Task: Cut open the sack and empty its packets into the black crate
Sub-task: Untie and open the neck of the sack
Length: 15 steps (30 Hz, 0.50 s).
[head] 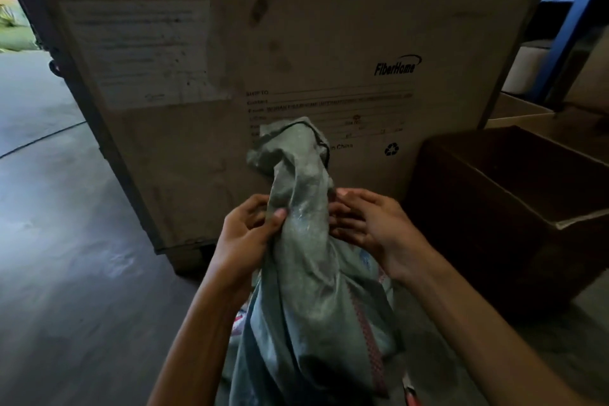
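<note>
A grey-green woven sack (306,290) stands upright in front of me, its neck twisted into a narrow column with the top flopping over. My left hand (248,227) grips the neck from the left, thumb pressed on the cloth. My right hand (359,224) touches the neck from the right with its fingers curled against it. A red patterned stripe runs down the sack's right side. Coloured packets (240,320) peek out low beside the sack on the left. No black crate is in sight.
A tall printed cardboard carton (296,43) rises right behind the sack. To the right sits an open dark brown box (514,208), with more open boxes and a blue rack post (573,16) behind it. Grey concrete floor (66,208) spreads to the left.
</note>
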{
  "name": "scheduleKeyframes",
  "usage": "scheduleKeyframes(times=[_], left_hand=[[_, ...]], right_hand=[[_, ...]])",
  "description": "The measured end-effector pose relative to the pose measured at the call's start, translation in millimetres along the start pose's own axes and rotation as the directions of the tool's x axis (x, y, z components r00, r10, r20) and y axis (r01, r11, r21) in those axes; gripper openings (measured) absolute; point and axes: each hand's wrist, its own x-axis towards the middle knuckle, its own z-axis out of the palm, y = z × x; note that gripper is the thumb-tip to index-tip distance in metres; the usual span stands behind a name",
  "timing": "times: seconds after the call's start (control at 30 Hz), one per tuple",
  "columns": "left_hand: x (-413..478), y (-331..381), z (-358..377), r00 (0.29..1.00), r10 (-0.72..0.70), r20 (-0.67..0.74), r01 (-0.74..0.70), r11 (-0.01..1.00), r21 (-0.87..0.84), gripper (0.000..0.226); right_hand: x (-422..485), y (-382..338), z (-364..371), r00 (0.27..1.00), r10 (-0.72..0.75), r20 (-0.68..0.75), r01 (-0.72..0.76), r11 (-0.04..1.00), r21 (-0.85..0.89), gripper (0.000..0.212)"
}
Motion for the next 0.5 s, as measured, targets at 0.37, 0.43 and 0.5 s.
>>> scheduleKeyframes(times=[0.37,0.43,0.5], left_hand=[[7.2,0.3,-21.6,0.959,0.074,-0.274,-0.066,0.997,0.040,0.011],[6.9,2.8,-24.5,0.954,0.065,-0.293,-0.064,0.998,0.013,0.014],[5.9,4.1,-23.6,0.966,0.059,-0.253,-0.050,0.998,0.043,0.009]], right_hand=[[3.9,0.6,2.5,0.991,-0.113,-0.075,0.097,0.976,-0.195,0.029],[4.6,-5.0,-4.9,0.982,-0.178,-0.057,0.151,0.936,-0.319,0.030],[5.0,-8.3,-11.4,0.958,-0.282,-0.046,0.229,0.852,-0.471,0.026]])
